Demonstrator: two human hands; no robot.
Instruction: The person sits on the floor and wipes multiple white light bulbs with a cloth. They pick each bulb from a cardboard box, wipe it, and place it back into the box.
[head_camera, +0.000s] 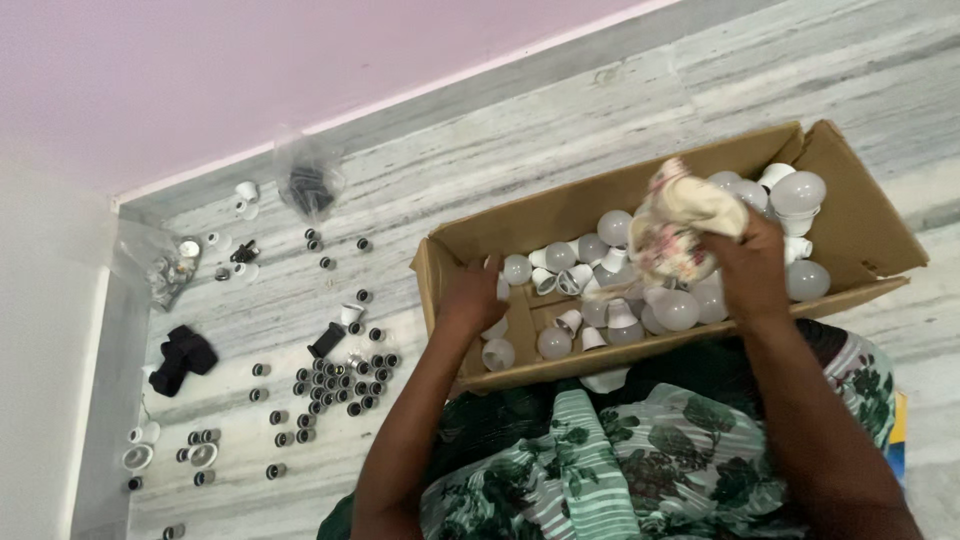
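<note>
A shallow cardboard box (860, 235) lies on the floor in front of me, filled with several white bulb domes (798, 192) and white bulb housings. My right hand (752, 268) is over the middle of the box, closed on a crumpled floral cloth (680, 225) that it lifts above the bulbs. My left hand (470, 295) reaches into the left end of the box, fingers down among the housings; whether it grips one is hidden. My lap in green patterned fabric (620, 450) is just below the box.
Several small dark ring parts (340, 380) are scattered on the grey marble floor left of the box. Two clear plastic bags (310, 185) with parts lie near the pink wall. A black object (183, 355) and white caps (140, 455) sit farther left.
</note>
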